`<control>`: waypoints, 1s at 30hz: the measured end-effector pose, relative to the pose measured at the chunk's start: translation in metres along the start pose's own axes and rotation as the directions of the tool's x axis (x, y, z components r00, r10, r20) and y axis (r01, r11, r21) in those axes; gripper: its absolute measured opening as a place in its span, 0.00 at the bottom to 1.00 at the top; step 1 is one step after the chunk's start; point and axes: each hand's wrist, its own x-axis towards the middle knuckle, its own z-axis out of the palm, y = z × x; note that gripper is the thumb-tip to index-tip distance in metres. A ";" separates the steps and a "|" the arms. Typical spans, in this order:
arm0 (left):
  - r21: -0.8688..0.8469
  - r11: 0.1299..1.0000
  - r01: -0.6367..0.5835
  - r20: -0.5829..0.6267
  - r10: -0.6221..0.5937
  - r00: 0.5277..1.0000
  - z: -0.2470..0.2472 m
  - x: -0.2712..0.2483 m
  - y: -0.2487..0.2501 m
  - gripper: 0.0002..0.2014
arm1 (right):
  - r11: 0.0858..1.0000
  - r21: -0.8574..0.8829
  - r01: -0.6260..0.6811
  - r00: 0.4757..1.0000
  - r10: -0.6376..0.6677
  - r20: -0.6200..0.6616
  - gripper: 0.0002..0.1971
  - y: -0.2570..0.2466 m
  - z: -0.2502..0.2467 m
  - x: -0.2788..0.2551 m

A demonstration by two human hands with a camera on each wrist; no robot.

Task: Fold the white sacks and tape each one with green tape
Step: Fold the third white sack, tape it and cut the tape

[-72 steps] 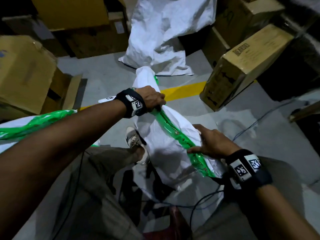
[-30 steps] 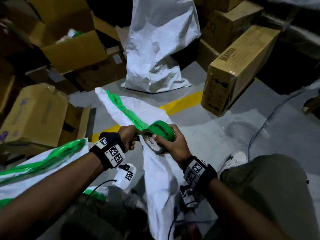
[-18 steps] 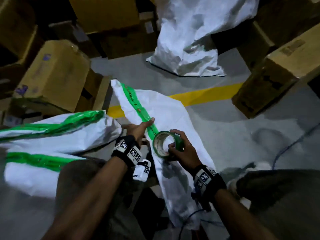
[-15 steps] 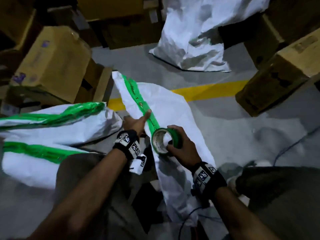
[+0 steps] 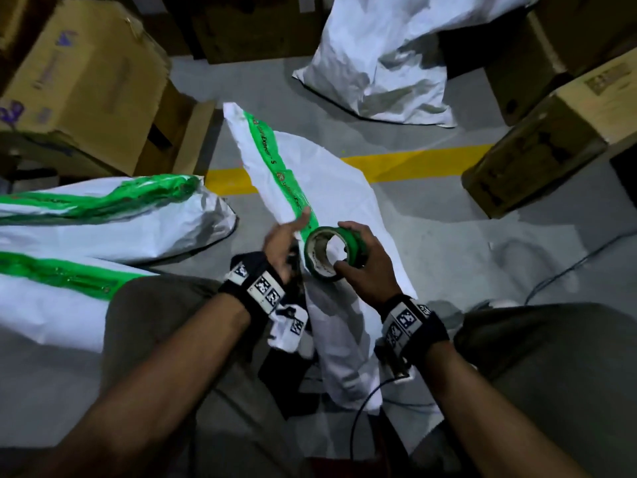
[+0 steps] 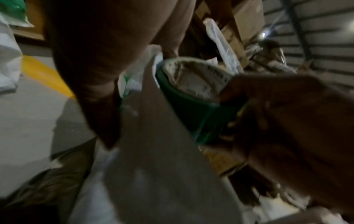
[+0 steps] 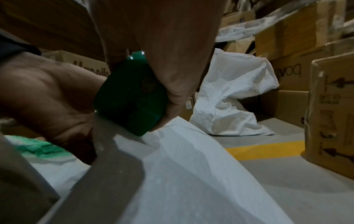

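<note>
A white sack [image 5: 331,181] lies folded lengthwise across my lap and the floor. A strip of green tape [image 5: 286,181] runs down its folded edge from the far end. My left hand [image 5: 282,239] holds that edge, its thumb pressed flat on the strip and its other fingers hidden under the fold. Just right of it, my right hand [image 5: 362,267] grips the green tape roll [image 5: 350,241] against the sack, thumb at the core and fingers over the top. The wrist views show the tape roll [image 6: 191,109] [image 7: 130,103] resting on the sack [image 7: 191,174].
Two sacks taped in green [image 5: 103,215] [image 5: 51,298] lie at my left. A loose white sack [image 5: 379,56] stands at the back. Cardboard boxes [image 5: 86,74] [image 5: 551,139] flank a grey floor with a yellow line [image 5: 413,160]. Cables [image 5: 568,263] trail at the right.
The sack has been turned, and the tape roll has come down its edge toward me, leaving more green strip behind. My left thumb now presses on the strip.
</note>
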 end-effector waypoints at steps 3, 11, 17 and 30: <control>0.136 0.991 0.003 -0.059 0.005 0.998 0.007 -0.003 -0.039 0.19 | 0.997 -0.071 -0.017 1.000 0.017 0.004 0.30 -0.001 0.002 -0.006; 0.597 0.787 -0.159 -0.235 0.360 0.903 0.018 -0.010 -0.019 0.21 | 0.948 -0.288 0.138 0.990 -0.120 0.079 0.31 -0.006 -0.022 -0.002; 0.567 0.797 -0.210 -0.252 0.411 0.876 -0.010 -0.001 0.010 0.26 | 0.844 -0.535 0.035 0.869 0.239 0.434 0.43 -0.005 -0.049 -0.015; -0.036 0.999 -0.011 0.448 0.026 0.893 0.010 -0.057 -0.068 0.21 | 0.942 -0.321 -0.094 0.898 0.219 0.381 0.34 0.016 -0.042 -0.017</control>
